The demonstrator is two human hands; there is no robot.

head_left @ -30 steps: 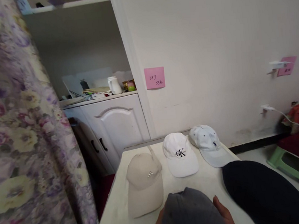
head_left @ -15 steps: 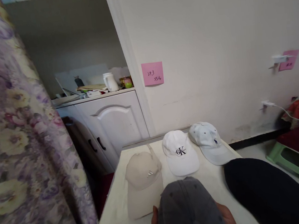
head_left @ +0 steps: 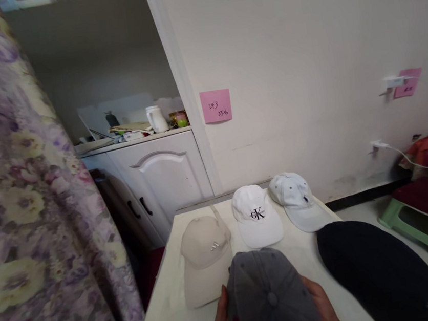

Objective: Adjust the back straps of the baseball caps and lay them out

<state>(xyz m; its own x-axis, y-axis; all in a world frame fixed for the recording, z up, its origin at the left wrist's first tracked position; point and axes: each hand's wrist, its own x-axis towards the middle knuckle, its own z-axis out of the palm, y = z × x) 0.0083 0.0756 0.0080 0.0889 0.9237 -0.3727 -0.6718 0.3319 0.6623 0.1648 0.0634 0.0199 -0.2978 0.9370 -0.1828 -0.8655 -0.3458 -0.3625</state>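
A dark grey cap lies at the near edge of the white table, crown up. My left hand grips its left side and my right hand grips its right side; most of both hands is hidden behind the cap. Just beyond it lie a beige cap, a white cap with a black logo and a pale blue cap. A large black cap lies to the right.
A flowered curtain hangs close on the left. White cupboard doors and a cluttered shelf with a white jug stand behind the table. A pink note is stuck on the wall. A green stool stands on the floor at right.
The grey cap has come up and forward on the table, showing more of its crown and top button, with both hands still on its sides. The view shifted slightly.
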